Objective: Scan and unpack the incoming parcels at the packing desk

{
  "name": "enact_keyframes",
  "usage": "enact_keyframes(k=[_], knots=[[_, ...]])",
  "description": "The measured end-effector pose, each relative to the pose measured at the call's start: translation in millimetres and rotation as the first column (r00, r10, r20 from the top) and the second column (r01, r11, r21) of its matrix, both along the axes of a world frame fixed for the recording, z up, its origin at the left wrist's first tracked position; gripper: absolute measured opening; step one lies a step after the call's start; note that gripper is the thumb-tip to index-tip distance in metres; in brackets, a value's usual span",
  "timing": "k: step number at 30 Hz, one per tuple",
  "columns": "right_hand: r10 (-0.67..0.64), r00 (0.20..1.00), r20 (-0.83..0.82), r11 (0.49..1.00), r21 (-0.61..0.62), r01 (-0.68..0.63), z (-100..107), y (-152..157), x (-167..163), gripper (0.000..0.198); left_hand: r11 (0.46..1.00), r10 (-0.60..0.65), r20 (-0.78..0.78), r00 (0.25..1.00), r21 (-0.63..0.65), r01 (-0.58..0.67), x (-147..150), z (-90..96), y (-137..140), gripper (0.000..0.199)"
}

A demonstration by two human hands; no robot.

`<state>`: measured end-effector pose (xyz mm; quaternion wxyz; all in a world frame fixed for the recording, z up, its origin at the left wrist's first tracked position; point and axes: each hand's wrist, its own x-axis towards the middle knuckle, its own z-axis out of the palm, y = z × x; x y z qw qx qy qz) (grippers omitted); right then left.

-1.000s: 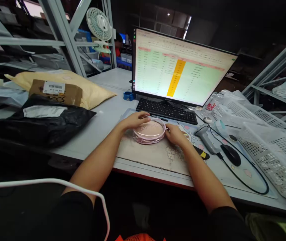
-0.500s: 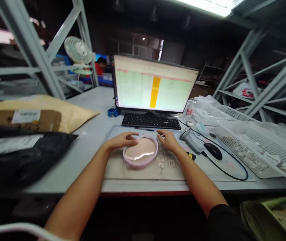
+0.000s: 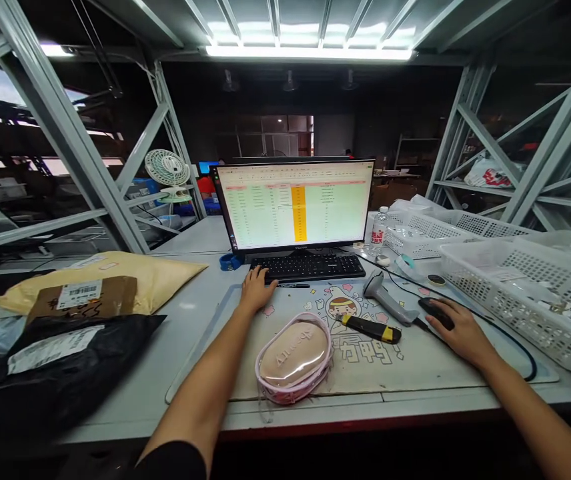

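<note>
My left hand [image 3: 258, 291] rests at the left end of the black keyboard [image 3: 310, 267], its fingers out over the keys and holding nothing. Over at the right, my right hand [image 3: 458, 327] is laid on a black computer mouse [image 3: 435, 312], fingers around it. Between my forearms lies an oval pouch [image 3: 295, 353] with a beige top, clear cover and pink trim. A black and yellow utility knife [image 3: 370, 328] lies to its right. The grey barcode scanner [image 3: 388, 300] sits between that knife and the mouse. Behind the keyboard, a monitor [image 3: 265, 213] displays a spreadsheet.
At left are a black mailing bag [image 3: 75, 373], a brown parcel [image 3: 115, 297] and a yellow padded envelope [image 3: 165, 277]. White perforated baskets [image 3: 495, 300] line the right side, near a bottle [image 3: 379, 227]. A cable curves around the mouse. A printed desk mat [image 3: 355, 380] covers the front.
Both hands have left the pouch area: my left went to the keyboard, my right to the mouse. The pouch now lies untouched, and the knife shows fully. The camera view has tilted up.
</note>
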<state>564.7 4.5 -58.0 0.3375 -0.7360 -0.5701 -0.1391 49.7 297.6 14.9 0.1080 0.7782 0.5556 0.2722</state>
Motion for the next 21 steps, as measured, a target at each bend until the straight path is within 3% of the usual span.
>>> enact_keyframes(k=[4,11,21], knots=[[-0.046,0.987,0.156,0.998,-0.046,0.053,-10.7,6.0,9.4,0.060,0.995,0.098,-0.106,0.990,0.023,-0.096,22.6,-9.9,12.0,0.073],[-0.058,0.976,0.208,0.995,-0.065,0.073,-28.0,6.6,32.5,0.060,0.993,0.114,-0.218,0.969,0.027,-0.111,22.7,-31.6,23.3,0.076],[-0.013,0.985,0.173,0.996,-0.082,0.027,-23.2,0.6,36.4,0.060,0.995,0.096,-0.242,0.965,0.003,-0.098,24.0,-30.6,21.8,0.077]])
